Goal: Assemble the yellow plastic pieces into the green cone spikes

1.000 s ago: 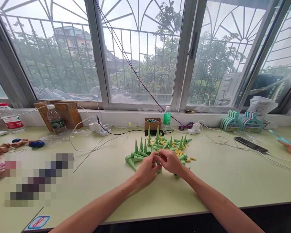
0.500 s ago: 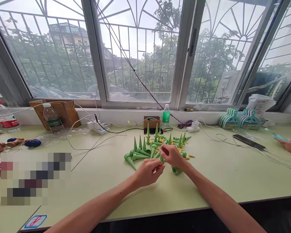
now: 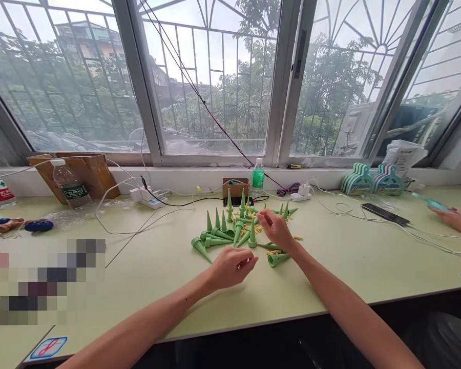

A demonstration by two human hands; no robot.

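Several green plastic cone-shaped spikes with wide ribbed caps lie or stand in a cluster on the table, among small yellow pointed pieces point(image 3: 298, 238). One green spike point(image 3: 252, 237) stands upright on its cap between my two hands. My left hand point(image 3: 233, 266) is closed just in front of it, thumb and forefinger bent together; what they hold, if anything, is hidden. Beside the spike's tip, on its right, my right hand point(image 3: 277, 229) has its fingers curled in, and their contents cannot be made out. An open-ended green spike point(image 3: 277, 259) lies below my right wrist.
Behind the cluster are a small cardboard box point(image 3: 236, 185) and a green-labelled bottle point(image 3: 258, 175). Cables and a power strip point(image 3: 153, 200) run along the windowsill. At right lie a phone point(image 3: 385, 214) and another person's hand point(image 3: 457, 220); pale hangers point(image 3: 357, 179) stand behind.
Both hands have come away from the green spike between them, which now stands upright on the table. My right hand has lifted slightly. The whole view has shifted a little.
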